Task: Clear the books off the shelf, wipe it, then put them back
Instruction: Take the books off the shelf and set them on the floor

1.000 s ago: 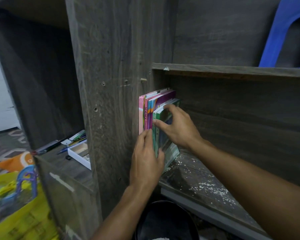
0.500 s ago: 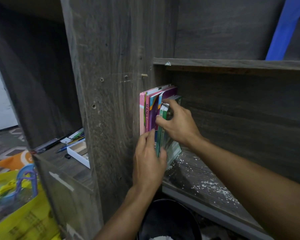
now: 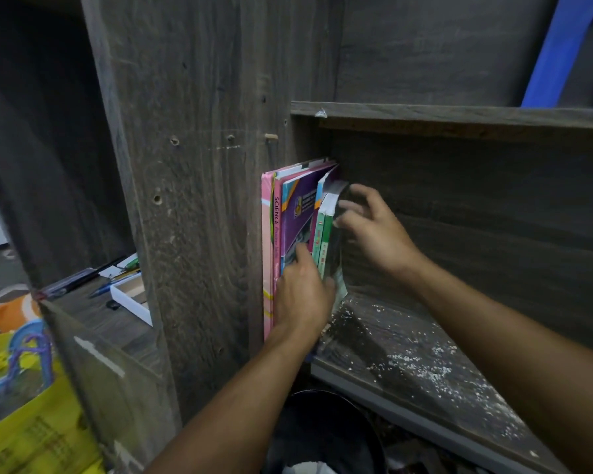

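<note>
Books [image 3: 290,213]: upright at the left end of the shelf [image 3: 425,357], against the side panel [image 3: 202,200].
Green books [image 3: 323,234]: outermost in that row.
Your right hand [image 3: 374,227]: fingers curled over the green books' top edge, blurred.
Your left hand [image 3: 302,299]: fingers laid up the spines lower down, thumb seemingly pinching the green books.

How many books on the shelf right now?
5 I can tell apart, left to right: pink book against the side panel, science book, purple book leaning, green book, second green book. Thin ones may be hidden.
</note>
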